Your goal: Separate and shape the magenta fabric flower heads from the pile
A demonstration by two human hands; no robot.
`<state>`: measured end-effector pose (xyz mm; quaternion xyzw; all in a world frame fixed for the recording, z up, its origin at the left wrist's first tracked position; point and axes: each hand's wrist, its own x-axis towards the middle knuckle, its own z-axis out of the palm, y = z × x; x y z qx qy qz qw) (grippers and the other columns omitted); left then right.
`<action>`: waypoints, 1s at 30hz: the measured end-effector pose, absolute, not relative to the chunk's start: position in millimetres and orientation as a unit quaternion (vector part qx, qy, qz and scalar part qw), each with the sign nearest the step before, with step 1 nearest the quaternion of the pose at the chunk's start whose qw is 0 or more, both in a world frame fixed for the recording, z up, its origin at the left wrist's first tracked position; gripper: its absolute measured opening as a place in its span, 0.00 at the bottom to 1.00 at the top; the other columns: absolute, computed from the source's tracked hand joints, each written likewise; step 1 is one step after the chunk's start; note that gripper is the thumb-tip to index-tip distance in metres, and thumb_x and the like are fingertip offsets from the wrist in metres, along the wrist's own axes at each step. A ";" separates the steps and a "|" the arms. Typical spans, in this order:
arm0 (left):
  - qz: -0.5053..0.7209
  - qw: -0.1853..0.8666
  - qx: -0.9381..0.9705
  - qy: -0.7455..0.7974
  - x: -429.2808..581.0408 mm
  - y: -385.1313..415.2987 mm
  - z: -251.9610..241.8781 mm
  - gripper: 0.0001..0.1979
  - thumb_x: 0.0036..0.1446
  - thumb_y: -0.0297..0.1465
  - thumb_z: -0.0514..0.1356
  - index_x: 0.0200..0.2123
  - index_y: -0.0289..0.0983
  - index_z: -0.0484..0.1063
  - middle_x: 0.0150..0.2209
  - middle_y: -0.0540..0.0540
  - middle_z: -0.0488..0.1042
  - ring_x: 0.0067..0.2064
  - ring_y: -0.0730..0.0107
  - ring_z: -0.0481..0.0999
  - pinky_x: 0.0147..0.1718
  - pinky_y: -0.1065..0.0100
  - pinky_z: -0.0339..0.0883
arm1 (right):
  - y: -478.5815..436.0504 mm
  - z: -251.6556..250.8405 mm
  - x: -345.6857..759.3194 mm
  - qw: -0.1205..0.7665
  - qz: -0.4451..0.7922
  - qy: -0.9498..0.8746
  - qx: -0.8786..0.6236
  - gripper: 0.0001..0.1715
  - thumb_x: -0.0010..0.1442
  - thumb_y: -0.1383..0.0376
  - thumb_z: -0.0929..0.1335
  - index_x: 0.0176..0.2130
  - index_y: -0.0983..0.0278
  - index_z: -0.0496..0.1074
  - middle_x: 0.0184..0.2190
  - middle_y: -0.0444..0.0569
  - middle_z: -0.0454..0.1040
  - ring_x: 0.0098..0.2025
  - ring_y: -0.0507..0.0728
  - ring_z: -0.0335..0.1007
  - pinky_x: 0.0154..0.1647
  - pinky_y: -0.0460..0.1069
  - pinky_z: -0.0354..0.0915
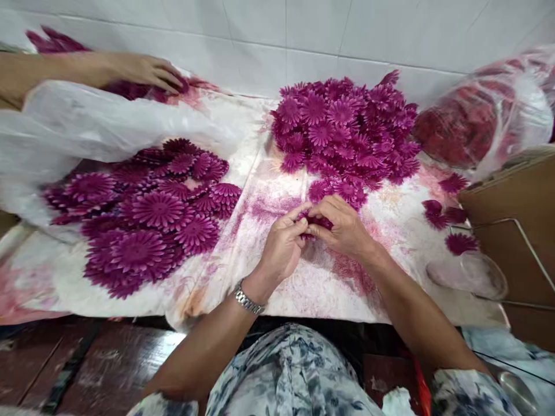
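Both of my hands meet over the stained white cloth (273, 196), close to its front. A purple artificial flower piece (318, 222) is pinched between them and mostly covered by my fingers. My left hand (284, 240), with a metal watch (248, 299) at the wrist, grips its left side with thumb and fingers. From the right, my right hand (340, 228) holds it with bent fingers. Just beyond my hands rises a heap of fluffy purple flowers (347, 133). To the left lies a pile of flatter, stacked purple flower layers (147, 219).
Another person's hand (147, 72) reaches over purple pieces at the upper left, behind a clear plastic sheet (99, 124). At right are a bag of red material (463, 124), a cardboard box (515, 231), a clear plastic container (470, 274) and several loose flowers (460, 243). A tiled wall (260, 34) closes the back.
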<state>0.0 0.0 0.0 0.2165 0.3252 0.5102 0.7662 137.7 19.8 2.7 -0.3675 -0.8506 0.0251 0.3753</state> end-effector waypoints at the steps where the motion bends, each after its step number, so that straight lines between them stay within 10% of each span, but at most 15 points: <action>1: 0.512 0.763 0.219 0.329 0.3 -0.7 -0.2 0.18 0.45 0.22 0.62 0.42 0.32 0.75 0.30 0.48 0.75 0.30 0.79 0.69 0.30 0.77 0.61 | 18.8 2.5 136.5 0.383 0.033 -0.853 -0.353 0.06 0.58 0.67 0.67 0.29 0.64 0.68 0.24 0.45 0.69 0.28 0.52 0.62 0.33 0.48 0.61; 11: 0.513 0.734 0.224 0.385 0.0 -0.8 2.1 0.18 0.47 0.23 0.62 0.44 0.33 0.74 0.28 0.47 0.76 0.30 0.75 0.72 0.30 0.73 0.62 | 36.1 3.8 177.3 0.417 -0.169 -0.691 -0.565 0.09 0.59 0.63 0.66 0.39 0.64 0.72 0.38 0.53 0.73 0.42 0.58 0.66 0.42 0.54 0.61; 18: 0.525 0.753 0.221 0.329 -0.6 -1.2 -0.5 0.18 0.48 0.24 0.62 0.45 0.35 0.74 0.32 0.48 0.75 0.31 0.79 0.70 0.33 0.75 0.63 | 18.4 1.1 139.4 0.379 0.064 -0.841 -0.380 0.08 0.60 0.62 0.66 0.36 0.65 0.71 0.30 0.48 0.71 0.34 0.53 0.64 0.36 0.50 0.63; 30: 0.528 0.737 0.231 0.352 1.6 -1.9 -2.5 0.19 0.44 0.21 0.62 0.43 0.34 0.75 0.21 0.53 0.67 0.25 0.81 0.63 0.26 0.76 0.57 | 15.8 -1.9 137.6 0.423 0.076 -0.814 -0.390 0.09 0.61 0.70 0.63 0.32 0.65 0.72 0.23 0.46 0.69 0.28 0.52 0.64 0.30 0.48 0.63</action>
